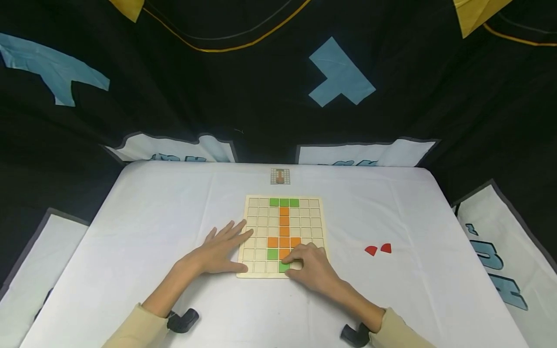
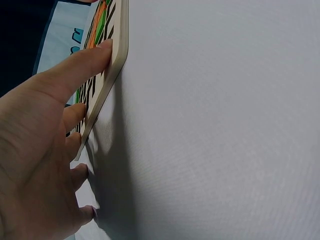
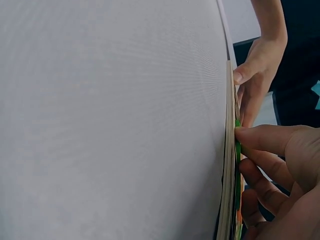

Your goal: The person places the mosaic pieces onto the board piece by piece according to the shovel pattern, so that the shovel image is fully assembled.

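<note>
A pale wooden grid board lies on the white table. Three green tiles fill part of its top row, and several orange tiles run down a column below and branch sideways lower down. My left hand is spread at the board's left edge; in the left wrist view its thumb rests on the board's face. Down at the bottom row, my right hand pinches a green square tile between thumb and index finger. That tile sits against the board face in the right wrist view.
Two red wedge-shaped pieces lie on the table right of the board. Behind it is a small card printed with a similar grid pattern. Black curtains hang beyond the table. Black devices sit at both wrists.
</note>
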Demonstrator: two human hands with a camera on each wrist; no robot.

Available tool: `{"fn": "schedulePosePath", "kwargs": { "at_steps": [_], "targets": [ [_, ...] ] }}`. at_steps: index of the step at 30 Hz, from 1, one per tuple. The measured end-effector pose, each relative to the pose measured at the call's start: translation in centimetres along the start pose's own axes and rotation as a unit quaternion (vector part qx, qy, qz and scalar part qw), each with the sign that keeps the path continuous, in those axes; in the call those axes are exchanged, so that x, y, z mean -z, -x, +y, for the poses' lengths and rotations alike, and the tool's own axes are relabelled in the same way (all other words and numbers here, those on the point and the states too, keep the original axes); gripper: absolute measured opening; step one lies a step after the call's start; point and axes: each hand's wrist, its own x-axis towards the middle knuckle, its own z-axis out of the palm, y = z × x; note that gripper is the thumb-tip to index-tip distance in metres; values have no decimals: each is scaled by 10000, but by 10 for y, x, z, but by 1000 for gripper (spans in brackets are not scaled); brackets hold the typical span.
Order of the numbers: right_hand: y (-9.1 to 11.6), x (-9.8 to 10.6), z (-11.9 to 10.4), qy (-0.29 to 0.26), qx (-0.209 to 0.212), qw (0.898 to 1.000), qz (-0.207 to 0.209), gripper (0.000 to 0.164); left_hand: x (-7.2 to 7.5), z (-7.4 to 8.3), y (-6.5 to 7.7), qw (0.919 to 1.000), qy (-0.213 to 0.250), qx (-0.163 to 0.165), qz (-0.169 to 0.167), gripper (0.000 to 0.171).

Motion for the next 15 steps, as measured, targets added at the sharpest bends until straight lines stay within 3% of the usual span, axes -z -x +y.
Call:
{"fn": "schedulePosePath", "kwargs": {
  "at_steps": [8,15],
  "targets": [
    [6,7,5,-126,92,9999,-3,21,-1,0,0,10000,21,-41,37,93],
    [16,33,17,-543,-75,9983,214,26,-1,0,0,10000,51,-17,48,93]
  ]
}}
